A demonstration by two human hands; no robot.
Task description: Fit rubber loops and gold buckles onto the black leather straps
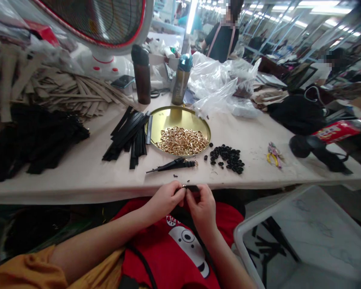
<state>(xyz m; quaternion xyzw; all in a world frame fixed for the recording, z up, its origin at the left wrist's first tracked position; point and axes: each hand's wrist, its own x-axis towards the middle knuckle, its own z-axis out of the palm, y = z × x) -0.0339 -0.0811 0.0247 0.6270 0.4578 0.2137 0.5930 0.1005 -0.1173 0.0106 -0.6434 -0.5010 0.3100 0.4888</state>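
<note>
Strap (193, 188) pinched by left hand (171, 195) and right hand (203, 205), nearside of the tray (198, 120).
Apparently early on: one gold-tipped bundle (173, 164), likely done, lies nearside too; heaped buckles (182, 141) in the tray and strips (128, 136) to its left seem still undone.

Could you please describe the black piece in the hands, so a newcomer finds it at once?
Find the pale table, then the left hand and right hand at its near edge. The black piece is pinched between them; unlike the black strips lying on the table, it is held.
</note>
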